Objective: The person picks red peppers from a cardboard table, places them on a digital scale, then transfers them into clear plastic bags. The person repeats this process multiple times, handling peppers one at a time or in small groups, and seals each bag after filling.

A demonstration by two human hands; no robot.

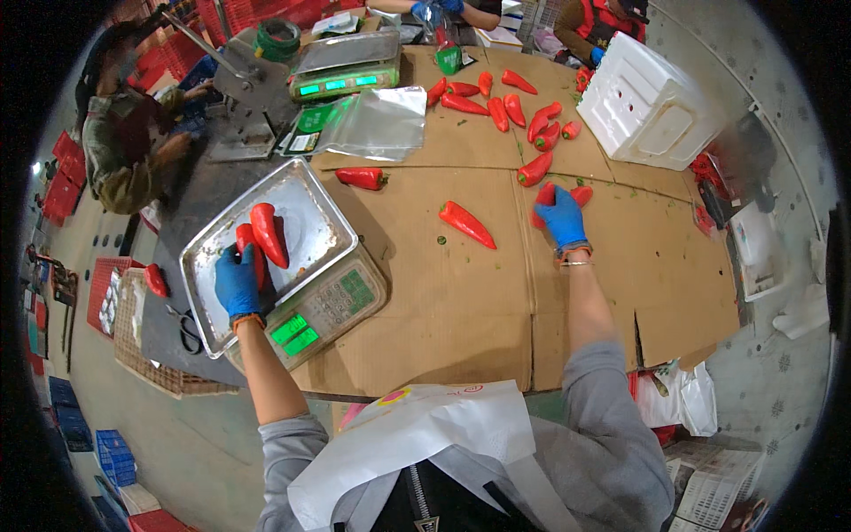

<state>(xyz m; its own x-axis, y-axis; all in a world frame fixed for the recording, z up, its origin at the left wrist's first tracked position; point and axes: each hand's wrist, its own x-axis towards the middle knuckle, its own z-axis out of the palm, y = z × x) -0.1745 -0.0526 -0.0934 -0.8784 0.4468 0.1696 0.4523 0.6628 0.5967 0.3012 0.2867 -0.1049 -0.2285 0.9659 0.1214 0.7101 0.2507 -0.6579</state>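
My left hand (237, 280), in a blue glove, grips a long red pepper (247, 234) over a metal tray (306, 193). A second red pepper (268, 233) lies beside it in that tray. Beneath the tray is a digital scale (339, 302) with a lit green display. On the cardboard to the right, my right hand (564, 219), also blue-gloved, has its fingers around another red pepper (544, 199). One more pepper (582, 195) shows just past those fingers, partly covered. Between my hands, a single pepper (467, 225) rests on the cardboard sheet (425, 299).
Several red peppers (512, 110) are scattered farther back. Clear plastic bags (379, 123) lie before a second scale (346, 63). A white foam box (655, 100) stands tilted at back right. Scissors (189, 332) lie left of the tray. People work at the left (126, 146) and far side.
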